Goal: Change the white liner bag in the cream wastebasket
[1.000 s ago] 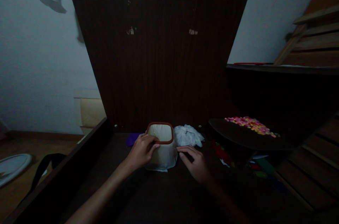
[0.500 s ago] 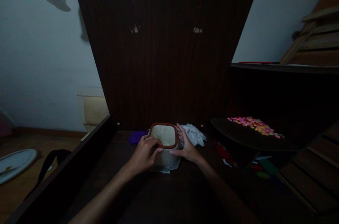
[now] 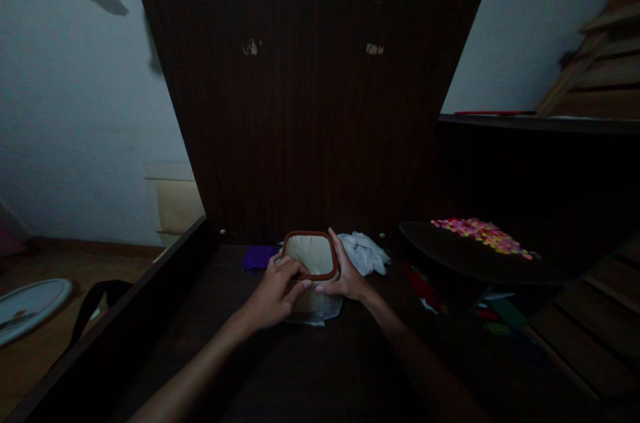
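Note:
A small pale bin (image 3: pixel 315 308) with a brown rounded-square rim (image 3: pixel 311 234) stands on the dark surface in front of me. Thin, creased whitish liner (image 3: pixel 307 251) covers its inside. My left hand (image 3: pixel 281 284) is closed over the rim's front left corner, fingers over the edge and thumb outside. Against the right side rests my right hand (image 3: pixel 350 280), its fingers stretched along the rim and its thumb across the front, cupping the bin. A crumpled white plastic bag (image 3: pixel 365 253) lies just beyond my right hand. Purple cloth-like material (image 3: pixel 259 257) lies behind my left hand.
A tall dark wooden panel (image 3: pixel 310 110) rises behind the bin. A low side board (image 3: pixel 165 280) borders the left. On the right, a rounded shelf (image 3: pixel 440 250) carries many small colourful pieces (image 3: pixel 485 235), with red and green items (image 3: pixel 425 290) below it.
My right thumb has shifted slightly left along the bin's front, and the right fingers sit closer to the rim. My left hand keeps its hold. The view has shifted a little.

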A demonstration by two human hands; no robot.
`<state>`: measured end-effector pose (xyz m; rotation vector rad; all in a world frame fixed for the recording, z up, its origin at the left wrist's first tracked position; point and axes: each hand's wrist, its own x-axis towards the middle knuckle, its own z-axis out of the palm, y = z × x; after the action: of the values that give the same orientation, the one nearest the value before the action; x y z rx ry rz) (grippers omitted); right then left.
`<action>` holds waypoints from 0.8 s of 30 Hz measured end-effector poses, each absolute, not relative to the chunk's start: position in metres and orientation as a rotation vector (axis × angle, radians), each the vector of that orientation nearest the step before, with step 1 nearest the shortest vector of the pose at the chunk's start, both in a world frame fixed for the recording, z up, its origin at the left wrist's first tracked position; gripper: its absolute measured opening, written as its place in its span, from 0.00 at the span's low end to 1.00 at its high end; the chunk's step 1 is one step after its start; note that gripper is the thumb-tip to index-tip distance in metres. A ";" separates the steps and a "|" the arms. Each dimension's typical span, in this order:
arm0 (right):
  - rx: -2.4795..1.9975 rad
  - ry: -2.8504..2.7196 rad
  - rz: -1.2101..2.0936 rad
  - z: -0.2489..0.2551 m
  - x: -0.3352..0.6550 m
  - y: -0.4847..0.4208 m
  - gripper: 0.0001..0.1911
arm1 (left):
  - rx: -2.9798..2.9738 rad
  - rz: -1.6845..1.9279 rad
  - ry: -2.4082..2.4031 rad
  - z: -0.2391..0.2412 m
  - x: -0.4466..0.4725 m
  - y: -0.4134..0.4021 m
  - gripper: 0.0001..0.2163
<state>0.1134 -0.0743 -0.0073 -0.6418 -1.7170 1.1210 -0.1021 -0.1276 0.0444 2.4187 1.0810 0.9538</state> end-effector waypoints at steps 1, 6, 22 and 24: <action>-0.620 -1.716 1.139 -0.006 0.113 -0.075 0.79 | 2.419 0.943 1.073 0.044 -0.101 -0.128 0.06; -0.614 -1.677 1.132 -0.003 0.106 -0.079 0.81 | 2.422 0.940 1.051 0.043 -0.098 -0.129 0.06; -0.679 -1.627 1.047 -0.013 0.100 -0.086 0.77 | 2.389 1.012 1.053 0.041 -0.096 -0.132 0.09; -0.663 -1.622 1.055 -0.014 0.101 -0.088 0.77 | 2.382 1.008 1.043 0.041 -0.095 -0.133 0.09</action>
<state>0.1006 -0.0881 -0.0141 -0.6631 -1.6216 1.0555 -0.0954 -0.1334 0.0412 2.3822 1.0427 1.0082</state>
